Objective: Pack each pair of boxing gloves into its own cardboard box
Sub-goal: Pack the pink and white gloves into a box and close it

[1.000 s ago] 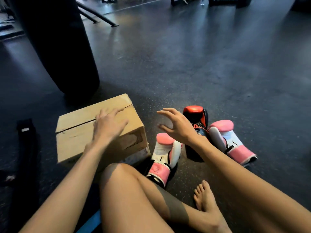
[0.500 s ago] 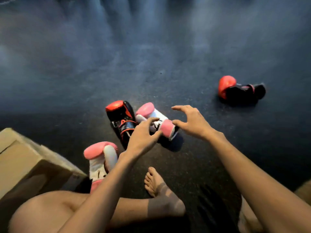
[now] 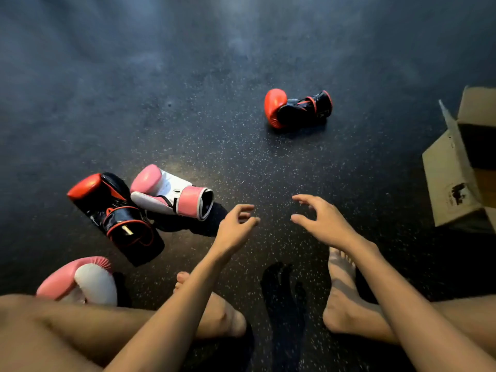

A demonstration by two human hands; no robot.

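Your left hand [image 3: 233, 229] and right hand [image 3: 323, 224] hover empty, fingers loosely curled, over speckled floor [image 3: 188, 116]; a glossy, rounded red-black glove [image 3: 298, 110] lies beyond.

Dark floor [image 3: 188, 76], flecked with pale specks; the flecks show plainly in the middle and blur toward the top. A bare leg [image 3: 67, 326] crosses the lower left, a second leg [image 3: 461, 312] enters at the lower right. One bare foot [image 3: 222, 315] lies on the floor left of centre, another foot [image 3: 341, 291] right of centre. A shadow [image 3: 284, 299] lies between them.
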